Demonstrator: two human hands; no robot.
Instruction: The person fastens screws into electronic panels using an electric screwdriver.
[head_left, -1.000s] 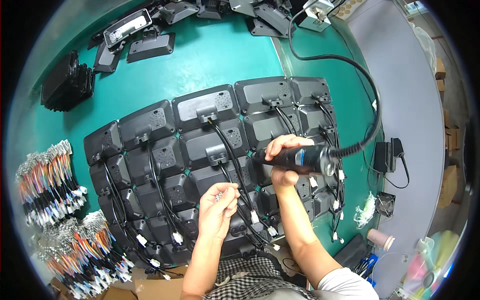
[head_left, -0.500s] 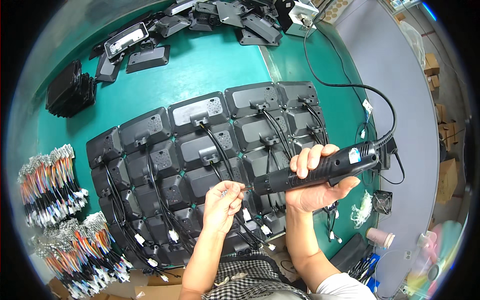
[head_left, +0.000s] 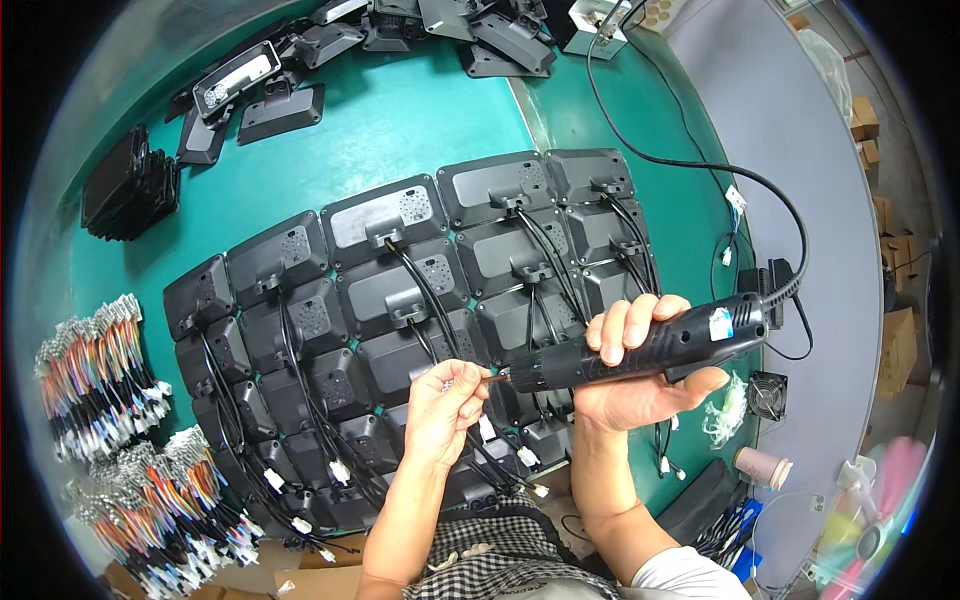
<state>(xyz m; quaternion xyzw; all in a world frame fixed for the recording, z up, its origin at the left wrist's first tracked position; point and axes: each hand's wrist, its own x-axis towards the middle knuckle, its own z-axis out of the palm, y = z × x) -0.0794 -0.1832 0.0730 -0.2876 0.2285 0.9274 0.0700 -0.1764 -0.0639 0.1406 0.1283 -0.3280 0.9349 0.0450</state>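
My right hand (head_left: 640, 370) grips a black electric screwdriver (head_left: 650, 350), held nearly level with its bit pointing left. My left hand (head_left: 445, 405) pinches something small, probably a screw, at the bit's tip (head_left: 492, 378); the item is too small to make out. Both hands hover over rows of dark grey plastic housings (head_left: 400, 290) laid face down on the green table (head_left: 400, 120), each with a black cable (head_left: 425, 290) coming out of it. The screwdriver's black power cord (head_left: 720, 170) loops away to the upper right.
Bundles of multicoloured wire harnesses (head_left: 100, 380) lie at the left edge. More grey housings (head_left: 250, 90) are piled at the back, and a black stack (head_left: 125, 195) sits at far left. A small fan (head_left: 768, 393), a thread spool (head_left: 762, 466) and cardboard boxes (head_left: 880, 150) are on the right.
My right hand swung the screwdriver from pointing down at a housing to lying level, bit leftward. My left hand rose to meet the bit's tip.
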